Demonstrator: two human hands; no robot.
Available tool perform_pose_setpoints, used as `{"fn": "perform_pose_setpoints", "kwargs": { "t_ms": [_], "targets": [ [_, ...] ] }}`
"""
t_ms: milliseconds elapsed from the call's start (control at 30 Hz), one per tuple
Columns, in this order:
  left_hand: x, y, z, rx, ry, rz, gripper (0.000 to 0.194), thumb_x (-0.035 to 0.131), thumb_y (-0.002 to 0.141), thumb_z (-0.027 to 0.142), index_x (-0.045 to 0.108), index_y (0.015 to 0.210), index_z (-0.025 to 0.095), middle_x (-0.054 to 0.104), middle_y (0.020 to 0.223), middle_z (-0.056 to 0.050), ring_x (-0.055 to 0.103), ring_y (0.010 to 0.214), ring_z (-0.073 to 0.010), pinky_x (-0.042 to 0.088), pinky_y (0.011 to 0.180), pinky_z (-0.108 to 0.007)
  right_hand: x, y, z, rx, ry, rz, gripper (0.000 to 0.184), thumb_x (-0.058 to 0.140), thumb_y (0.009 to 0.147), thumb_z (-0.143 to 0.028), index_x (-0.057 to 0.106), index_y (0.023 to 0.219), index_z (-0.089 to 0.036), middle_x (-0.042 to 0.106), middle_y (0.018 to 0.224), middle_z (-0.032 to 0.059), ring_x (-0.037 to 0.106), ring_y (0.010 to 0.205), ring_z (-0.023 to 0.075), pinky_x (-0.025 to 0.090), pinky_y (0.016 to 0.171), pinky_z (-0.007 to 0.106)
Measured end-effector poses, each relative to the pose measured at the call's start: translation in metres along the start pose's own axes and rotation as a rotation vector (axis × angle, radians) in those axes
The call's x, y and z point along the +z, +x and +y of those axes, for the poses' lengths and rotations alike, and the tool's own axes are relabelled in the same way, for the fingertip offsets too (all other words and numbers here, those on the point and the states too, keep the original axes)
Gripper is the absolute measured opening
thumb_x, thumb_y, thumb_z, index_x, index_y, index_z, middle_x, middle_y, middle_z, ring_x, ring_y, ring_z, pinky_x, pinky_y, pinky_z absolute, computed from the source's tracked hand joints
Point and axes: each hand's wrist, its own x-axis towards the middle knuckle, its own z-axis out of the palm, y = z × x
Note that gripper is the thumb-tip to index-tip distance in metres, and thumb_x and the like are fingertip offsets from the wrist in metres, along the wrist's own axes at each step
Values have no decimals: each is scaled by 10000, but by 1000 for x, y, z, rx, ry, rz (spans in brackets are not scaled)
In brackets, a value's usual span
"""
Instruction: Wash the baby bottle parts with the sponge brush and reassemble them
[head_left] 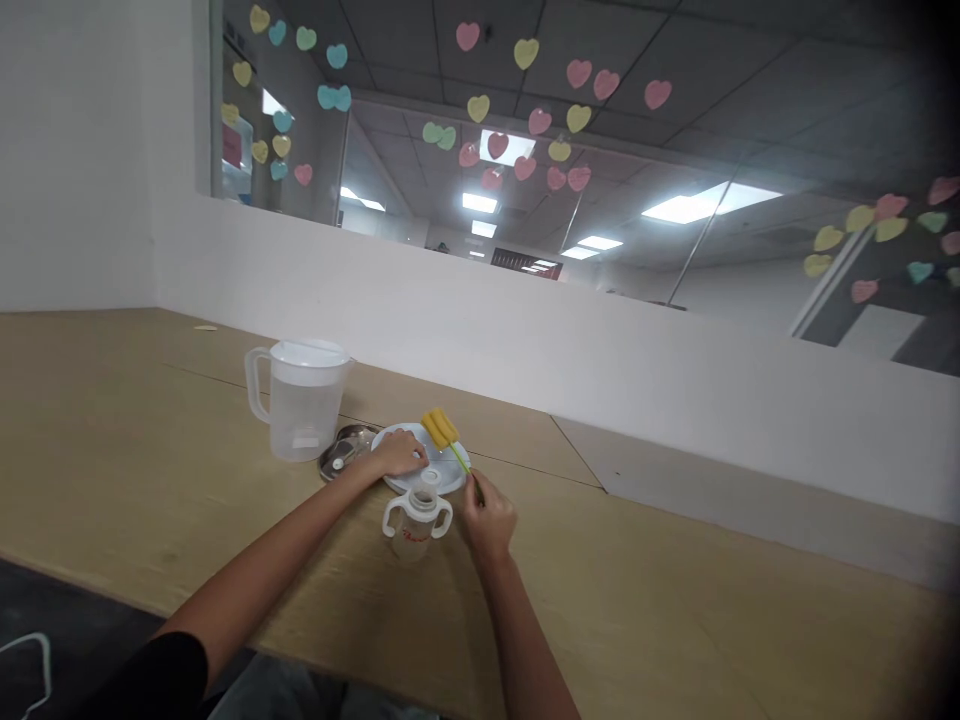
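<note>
A bottle brush with a yellow sponge head [439,428] and a green stem is gripped in my right hand [489,512], its head raised over a white plate [451,482]. My left hand [401,453] reaches over the left part of that plate with its fingers curled together; what lies between them, if anything, is hidden. In front of the plate a clear baby bottle [411,540] stands upright without a cap, a white two-handled ring around its neck and red print on its side. A small white round piece [431,477] shows on the plate just behind the bottle.
Left of the plate is a shiny metal dish [330,466] with small pieces in it. Behind it stands a translucent lidded pitcher [306,405] holding liquid. The wooden table [660,600] meets a white wall [480,330] below a window with heart-shaped notes.
</note>
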Motion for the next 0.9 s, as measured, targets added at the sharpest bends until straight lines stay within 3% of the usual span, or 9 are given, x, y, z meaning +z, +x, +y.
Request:
{"fn": "perform_pose_setpoints", "kwargs": {
  "t_ms": [133,267,367,467,600,700,900],
  "targets": [
    [15,19,5,-8,-12,-141,127,707,621,375,733,695,275,716,821,-38,589,974,-290,402,897,-428,0,-1,0,44,-20,3,338,423,920,-313,717,882,-151,713,744,64,637,570,126,419,556,200],
    [16,22,0,1,-48,-122,104,761,533,278,700,604,233,707,734,-35,615,906,-266,402,901,-391,-2,0,-2,57,-7,-10,368,404,921,-324,722,863,-149,711,736,74,632,562,129,422,554,202],
    [10,12,-9,-11,-114,8,161,681,666,334,708,759,205,702,891,-61,618,899,-240,427,861,-336,-4,2,-3,130,23,-9,378,397,919,-336,720,883,-143,715,770,84,642,586,140,435,564,207],
    [8,-6,-20,-39,-198,223,316,460,852,387,649,991,175,646,1082,-85,584,986,-203,419,879,-297,-7,4,-5,206,44,25,377,404,912,-351,720,897,-144,718,821,92,658,628,160,454,573,217],
    [17,-28,-30,6,-525,605,357,414,874,446,620,940,161,660,965,-70,595,892,-191,444,823,-295,-7,2,-7,118,161,-12,317,459,885,-325,726,872,-153,721,816,86,671,645,163,491,600,219],
    [26,-34,-31,46,-694,633,350,432,868,464,611,907,166,660,912,-60,597,846,-188,458,788,-297,-6,-1,-6,29,279,-79,274,494,862,-298,731,826,-167,723,776,70,682,649,161,516,617,214],
    [29,-39,-25,60,-846,642,337,498,837,451,550,1026,177,633,1020,-81,608,914,-193,483,831,-325,-10,-1,-2,21,316,-97,293,494,860,-306,724,742,-167,717,708,47,678,596,160,518,570,217]
  ]
}}
